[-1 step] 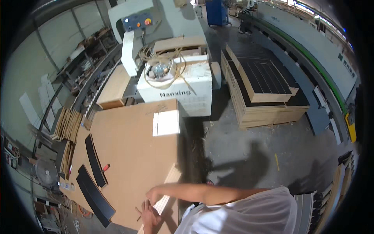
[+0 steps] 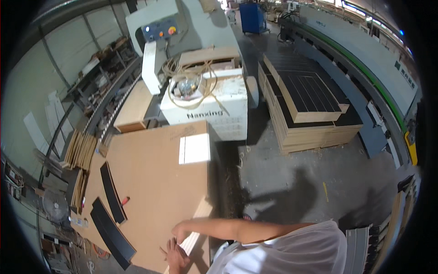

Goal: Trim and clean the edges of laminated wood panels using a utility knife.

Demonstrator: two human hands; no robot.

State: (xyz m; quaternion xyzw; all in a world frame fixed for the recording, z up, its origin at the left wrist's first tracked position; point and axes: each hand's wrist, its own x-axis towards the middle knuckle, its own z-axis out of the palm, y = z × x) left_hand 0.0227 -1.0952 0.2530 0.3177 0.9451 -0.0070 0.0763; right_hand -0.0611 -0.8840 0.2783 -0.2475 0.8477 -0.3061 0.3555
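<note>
At the near edge of the brown board (image 2: 150,182), both hands, right hand (image 2: 181,232) and left hand (image 2: 175,258), lay on a pale wooden strip (image 2: 197,228), grip unclear, positioning seemingly just begun, white sheet (image 2: 195,148) well beyond them.

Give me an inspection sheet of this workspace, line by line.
Surface: large brown board serving as worktop.
Job's things: pale wood strip at the board's near edge, under both hands.
Clutter: two curved black strips, white sheet.
Grippers: left hand flat by the strip; right hand bent over it.
Cables: coiled rope on the white machine.
Surroundings: stacked panels, concrete floor.
</note>
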